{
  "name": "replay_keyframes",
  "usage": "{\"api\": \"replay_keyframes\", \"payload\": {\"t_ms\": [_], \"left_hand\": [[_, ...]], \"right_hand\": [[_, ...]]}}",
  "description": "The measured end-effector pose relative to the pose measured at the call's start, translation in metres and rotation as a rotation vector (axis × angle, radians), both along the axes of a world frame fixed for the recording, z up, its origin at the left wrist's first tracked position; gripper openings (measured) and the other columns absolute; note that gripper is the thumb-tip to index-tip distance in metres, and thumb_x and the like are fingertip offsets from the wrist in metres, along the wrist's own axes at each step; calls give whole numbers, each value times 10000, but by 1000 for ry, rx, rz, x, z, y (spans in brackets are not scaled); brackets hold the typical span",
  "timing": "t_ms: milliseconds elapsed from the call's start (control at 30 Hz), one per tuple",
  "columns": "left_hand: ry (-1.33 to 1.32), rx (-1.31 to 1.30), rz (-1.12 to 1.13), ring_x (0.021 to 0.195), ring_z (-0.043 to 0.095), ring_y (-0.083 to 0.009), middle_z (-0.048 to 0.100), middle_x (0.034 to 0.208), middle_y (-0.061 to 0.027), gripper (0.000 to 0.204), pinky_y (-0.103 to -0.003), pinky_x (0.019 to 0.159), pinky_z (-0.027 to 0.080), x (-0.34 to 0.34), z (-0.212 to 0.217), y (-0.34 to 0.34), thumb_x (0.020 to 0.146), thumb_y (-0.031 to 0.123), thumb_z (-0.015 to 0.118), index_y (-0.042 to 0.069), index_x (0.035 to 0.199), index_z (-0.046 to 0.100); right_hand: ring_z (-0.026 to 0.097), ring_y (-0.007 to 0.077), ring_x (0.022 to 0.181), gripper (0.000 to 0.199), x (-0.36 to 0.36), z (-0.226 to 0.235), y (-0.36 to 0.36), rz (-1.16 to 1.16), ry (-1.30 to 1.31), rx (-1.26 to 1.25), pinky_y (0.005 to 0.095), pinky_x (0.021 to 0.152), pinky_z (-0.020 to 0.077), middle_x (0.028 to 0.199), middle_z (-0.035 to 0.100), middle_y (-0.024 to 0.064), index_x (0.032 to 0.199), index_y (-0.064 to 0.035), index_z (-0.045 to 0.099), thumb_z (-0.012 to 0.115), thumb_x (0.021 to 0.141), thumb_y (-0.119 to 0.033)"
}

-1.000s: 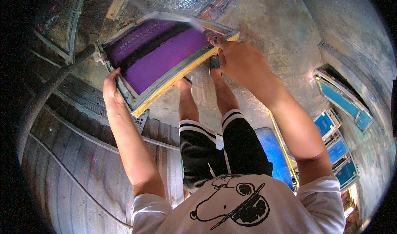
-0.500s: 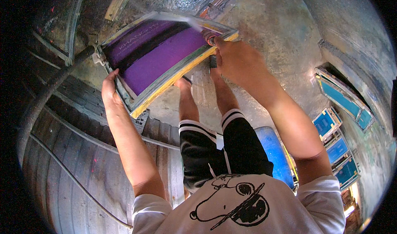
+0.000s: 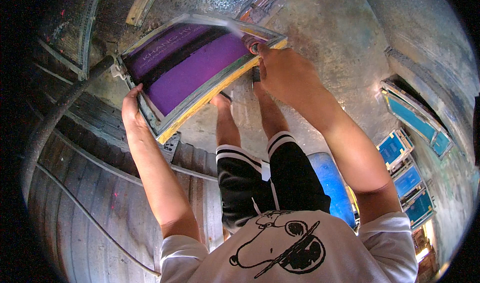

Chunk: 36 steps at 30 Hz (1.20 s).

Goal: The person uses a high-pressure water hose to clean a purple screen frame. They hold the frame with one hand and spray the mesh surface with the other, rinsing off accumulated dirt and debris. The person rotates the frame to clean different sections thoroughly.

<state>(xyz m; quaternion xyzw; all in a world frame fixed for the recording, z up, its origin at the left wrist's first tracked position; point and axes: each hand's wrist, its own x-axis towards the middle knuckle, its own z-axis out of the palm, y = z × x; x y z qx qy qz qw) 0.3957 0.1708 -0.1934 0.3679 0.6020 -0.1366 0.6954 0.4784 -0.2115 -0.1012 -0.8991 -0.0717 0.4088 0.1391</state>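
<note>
A screen-printing frame (image 3: 172, 128) with purple mesh (image 3: 197, 75) is tilted up in front of me. Pale lettering and a dark band run across the mesh. My left hand (image 3: 132, 105) grips the frame's left edge, the thumb on its face and the other fingers mostly hidden behind. Over the frame's right end, my right hand (image 3: 290, 73) is closed around a small reddish spray nozzle (image 3: 252, 45), largely covered by the fingers. A whitish jet (image 3: 231, 27) leaves it toward the upper left, across the frame's far side.
To the left a dark bent pipe (image 3: 52, 118) curves above corrugated metal sheeting (image 3: 95, 198), where a thin hose (image 3: 95, 223) lies. A blue barrel (image 3: 330, 183) stands by my right leg. Several blue-meshed frames (image 3: 415, 120) lean along the right wall.
Hardly anything differs. The frame has shifted very slightly left with both hands, and the jet still comes from the nozzle.
</note>
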Motion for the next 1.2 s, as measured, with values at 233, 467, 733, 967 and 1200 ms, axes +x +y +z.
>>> {"api": "replay_keyframes", "payload": {"t_ms": [233,467,733,967,1200], "left_hand": [[-22,14,9,796,720,-360,679,962,-233,198,-470,768,646,-2,-2,4,976,66,499,-85,1092,553],[-2,48,-6,774,719,-363,677,943,-230,189,-468,746,650,-3,-2,6,978,69,501,-78,1086,551],[-6,35,-11,729,718,-352,676,912,-229,183,-460,693,655,-2,-2,4,973,73,514,-77,1074,541],[-15,32,-15,709,713,-345,672,879,-210,165,-455,676,654,-4,-5,8,972,72,523,-66,1060,545],[-21,57,-17,699,709,-341,669,870,-202,152,-454,683,653,-1,-1,2,970,68,530,-56,1057,547]], "right_hand": [[711,405,916,379,0,-4,8,-2,36,-16,514,810,576,969,714,243,1296,-59,608,500,969,-216],[706,387,981,380,2,1,13,-2,71,-38,496,851,573,1042,708,240,1317,-73,598,475,991,-224],[711,383,963,381,-2,-7,12,13,57,-23,498,835,576,1017,715,231,1333,-75,588,466,1005,-226],[713,392,951,397,0,-7,17,15,53,-15,516,826,575,1010,719,234,1343,-78,583,478,983,-208],[711,392,968,416,-1,-14,21,4,48,-15,522,838,572,1039,718,229,1344,-76,578,502,957,-210]]}}
